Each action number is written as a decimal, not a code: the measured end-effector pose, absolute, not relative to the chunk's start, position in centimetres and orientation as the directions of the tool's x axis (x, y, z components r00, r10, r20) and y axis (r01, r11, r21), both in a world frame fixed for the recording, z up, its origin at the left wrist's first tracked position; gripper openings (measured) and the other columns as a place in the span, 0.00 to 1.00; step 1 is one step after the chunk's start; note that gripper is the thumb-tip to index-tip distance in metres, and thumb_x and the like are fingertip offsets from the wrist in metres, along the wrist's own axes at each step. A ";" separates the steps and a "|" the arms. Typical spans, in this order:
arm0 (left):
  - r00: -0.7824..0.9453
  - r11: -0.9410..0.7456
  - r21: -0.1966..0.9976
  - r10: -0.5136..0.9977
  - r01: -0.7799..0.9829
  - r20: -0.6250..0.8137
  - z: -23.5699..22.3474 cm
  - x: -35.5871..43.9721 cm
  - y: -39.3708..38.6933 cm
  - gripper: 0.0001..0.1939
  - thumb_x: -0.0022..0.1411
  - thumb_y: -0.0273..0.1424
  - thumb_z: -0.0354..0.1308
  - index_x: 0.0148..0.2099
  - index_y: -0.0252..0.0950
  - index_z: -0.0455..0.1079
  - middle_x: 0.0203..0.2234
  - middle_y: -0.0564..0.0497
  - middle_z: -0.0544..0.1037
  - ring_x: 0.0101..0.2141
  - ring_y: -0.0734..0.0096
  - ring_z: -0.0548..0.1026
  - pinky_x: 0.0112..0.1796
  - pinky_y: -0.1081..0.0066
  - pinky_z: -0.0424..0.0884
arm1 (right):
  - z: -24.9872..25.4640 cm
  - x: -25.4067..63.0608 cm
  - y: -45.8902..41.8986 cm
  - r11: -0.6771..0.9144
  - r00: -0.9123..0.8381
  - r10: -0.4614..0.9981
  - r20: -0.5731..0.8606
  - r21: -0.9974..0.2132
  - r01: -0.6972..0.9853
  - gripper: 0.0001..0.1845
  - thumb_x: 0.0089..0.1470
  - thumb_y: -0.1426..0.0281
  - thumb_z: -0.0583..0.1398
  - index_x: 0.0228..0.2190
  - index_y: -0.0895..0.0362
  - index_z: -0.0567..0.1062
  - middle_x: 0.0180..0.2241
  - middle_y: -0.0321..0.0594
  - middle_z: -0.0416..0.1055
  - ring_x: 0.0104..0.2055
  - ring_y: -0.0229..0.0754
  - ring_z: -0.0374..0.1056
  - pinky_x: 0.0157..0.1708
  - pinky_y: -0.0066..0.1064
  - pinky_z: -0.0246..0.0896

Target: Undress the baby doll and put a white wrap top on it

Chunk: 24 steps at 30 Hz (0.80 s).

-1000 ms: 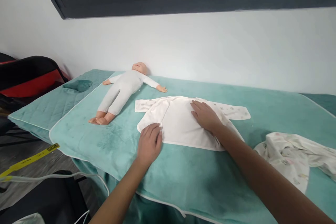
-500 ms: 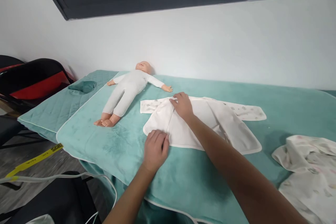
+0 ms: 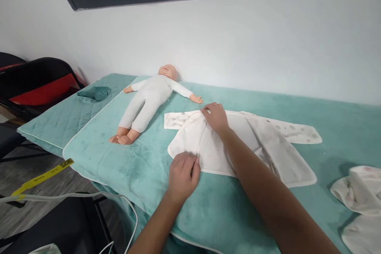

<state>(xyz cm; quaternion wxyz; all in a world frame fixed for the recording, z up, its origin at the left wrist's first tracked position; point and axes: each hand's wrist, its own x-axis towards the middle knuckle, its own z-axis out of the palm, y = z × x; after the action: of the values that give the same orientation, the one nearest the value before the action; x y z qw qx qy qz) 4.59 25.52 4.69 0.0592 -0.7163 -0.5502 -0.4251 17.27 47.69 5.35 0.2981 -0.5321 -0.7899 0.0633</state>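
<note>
A white baby jacket (image 3: 262, 143) lies spread on the teal blanket (image 3: 139, 162), sleeves out to both sides. My left hand (image 3: 182, 174) has its fingers curled on the jacket's near left hem. Stretched across the garment, my right hand (image 3: 216, 117) is closed in a pinch on the front flap near the collar. A baby doll (image 3: 147, 99) in a white suit lies on its back to the left, close to the wall, apart from both hands.
A second printed white garment (image 3: 357, 198) is crumpled at the right edge. A quilted teal pad (image 3: 59, 115) adjoins the blanket on the left. Black and red chairs (image 3: 38, 87) stand at far left. White cable (image 3: 74, 196) and yellow tape (image 3: 41, 176) lie by the floor.
My right hand moved from the jacket's middle up and left to the collar flap and closed on it. My left hand stayed at the hem, its fingers curling.
</note>
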 end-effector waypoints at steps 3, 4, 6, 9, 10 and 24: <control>0.033 -0.396 0.380 0.727 0.836 0.685 4.8 4.6 25.5 0.09 0.66 0.26 0.50 0.32 0.38 0.65 0.23 0.50 0.72 0.26 0.68 0.69 0.29 0.66 0.64 | 5.9 18.1 47.1 0.467 -0.300 0.869 0.393 -0.454 0.759 0.14 0.58 0.57 0.57 0.33 0.53 0.75 0.42 0.44 0.72 0.46 0.52 0.63 0.46 0.43 0.58; 0.032 -0.399 0.383 0.727 0.833 0.686 4.8 4.6 25.4 0.09 0.66 0.26 0.51 0.32 0.38 0.65 0.23 0.50 0.72 0.27 0.67 0.69 0.30 0.66 0.64 | 6.1 18.3 46.9 0.469 -0.314 0.874 0.370 -0.477 0.744 0.14 0.57 0.56 0.58 0.32 0.53 0.75 0.40 0.43 0.73 0.45 0.51 0.63 0.46 0.42 0.58; 0.031 -0.398 0.388 0.730 0.831 0.683 4.8 4.6 25.4 0.08 0.66 0.26 0.51 0.32 0.38 0.65 0.24 0.50 0.72 0.27 0.67 0.70 0.30 0.66 0.64 | 6.2 18.7 46.8 0.456 -0.334 0.888 0.315 -0.514 0.727 0.13 0.56 0.57 0.59 0.31 0.53 0.74 0.38 0.41 0.74 0.44 0.49 0.64 0.44 0.40 0.58; 0.032 -0.397 0.389 0.733 0.832 0.679 4.8 4.6 25.3 0.08 0.66 0.26 0.51 0.32 0.37 0.66 0.24 0.50 0.72 0.27 0.68 0.70 0.30 0.67 0.63 | 6.4 19.2 46.8 0.456 -0.350 0.890 0.293 -0.530 0.715 0.10 0.54 0.60 0.60 0.31 0.53 0.74 0.40 0.40 0.74 0.47 0.49 0.64 0.46 0.40 0.57; 0.034 -0.399 0.386 0.732 0.832 0.681 4.7 4.6 25.3 0.08 0.66 0.26 0.51 0.32 0.37 0.66 0.24 0.50 0.72 0.27 0.68 0.69 0.30 0.67 0.63 | 6.4 19.3 46.9 0.461 -0.357 0.887 0.293 -0.534 0.709 0.09 0.53 0.60 0.60 0.32 0.52 0.74 0.41 0.39 0.74 0.48 0.49 0.64 0.48 0.40 0.56; 0.056 -0.415 0.375 0.729 0.829 0.682 4.8 4.7 25.2 0.08 0.65 0.25 0.51 0.32 0.38 0.64 0.24 0.50 0.73 0.26 0.68 0.69 0.30 0.66 0.66 | 5.7 17.5 47.4 0.477 -0.344 0.877 0.334 -0.536 0.696 0.09 0.59 0.65 0.54 0.36 0.52 0.74 0.43 0.42 0.75 0.49 0.51 0.63 0.50 0.44 0.55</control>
<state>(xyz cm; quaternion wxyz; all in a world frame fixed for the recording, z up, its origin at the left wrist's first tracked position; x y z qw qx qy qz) 4.69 25.17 4.81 0.0585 -0.7242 -0.5379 -0.4276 17.49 47.38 5.75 0.2993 -0.4884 -0.8056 0.1514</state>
